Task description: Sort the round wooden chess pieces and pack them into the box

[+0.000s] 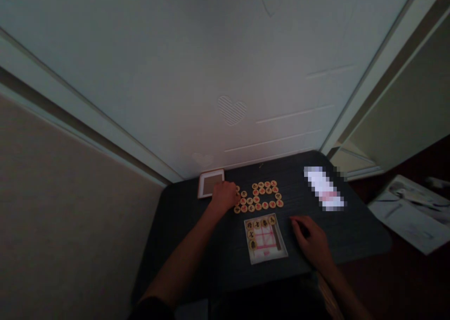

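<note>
Round wooden Chinese chess pieces (258,206) with red and dark characters lie in rows on the dark table. My left hand (225,197) reaches to the left end of these rows, its fingers bent down and closed at a piece there, which they partly hide. Below the rows sits a shallow, clear square box (266,255); several pieces line its top and left sides, over a sheet with pink lines. To the right of the box, my right hand (311,239) rests on the table, fingers curled in toward the thumb, with nothing visible in them.
A rimmed square lid or tray (201,188) lies behind my left hand, against the white panel (211,76). At the right of the dark table (365,238) is a bright, pixelated object (321,186). A pale, flat box (418,221) stands lower, beyond the right edge.
</note>
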A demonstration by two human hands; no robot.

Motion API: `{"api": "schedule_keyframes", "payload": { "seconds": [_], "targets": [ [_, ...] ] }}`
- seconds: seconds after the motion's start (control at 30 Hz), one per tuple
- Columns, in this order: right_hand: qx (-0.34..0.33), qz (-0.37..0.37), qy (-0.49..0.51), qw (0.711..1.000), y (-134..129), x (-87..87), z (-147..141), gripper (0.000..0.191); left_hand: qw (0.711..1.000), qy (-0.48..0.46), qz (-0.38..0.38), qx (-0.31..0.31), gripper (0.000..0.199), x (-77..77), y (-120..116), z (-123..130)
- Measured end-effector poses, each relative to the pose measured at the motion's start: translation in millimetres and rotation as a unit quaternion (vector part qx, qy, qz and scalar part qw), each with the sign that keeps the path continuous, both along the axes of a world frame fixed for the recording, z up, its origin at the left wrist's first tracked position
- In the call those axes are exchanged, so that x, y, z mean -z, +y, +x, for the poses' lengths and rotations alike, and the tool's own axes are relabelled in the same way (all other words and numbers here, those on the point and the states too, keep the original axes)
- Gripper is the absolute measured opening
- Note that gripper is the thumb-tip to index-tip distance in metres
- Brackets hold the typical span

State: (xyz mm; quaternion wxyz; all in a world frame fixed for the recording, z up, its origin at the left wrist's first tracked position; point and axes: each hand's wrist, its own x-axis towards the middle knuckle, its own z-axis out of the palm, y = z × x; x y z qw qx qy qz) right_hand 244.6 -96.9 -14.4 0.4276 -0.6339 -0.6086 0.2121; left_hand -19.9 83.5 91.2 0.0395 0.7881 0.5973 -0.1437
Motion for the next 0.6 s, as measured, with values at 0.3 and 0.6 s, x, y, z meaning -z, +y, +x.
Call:
{"api": "schedule_keyframes", "payload": {
  "seconds": [0.3,0.6],
  "targets": [
    [0.008,0.007,-0.003,1.0,0.6,-2.6,-0.9,0.028,1.0,-0.003,0.007,-0.007,0.035,3.0,-2.5,-0.5],
    [-0.002,0.003,-0.002,1.0,0.5,-2.8,-0.4,0.026,1.0,-0.016,0.01,-0.01,0.033,-3.6,0.5,-1.2]
  ]
}}
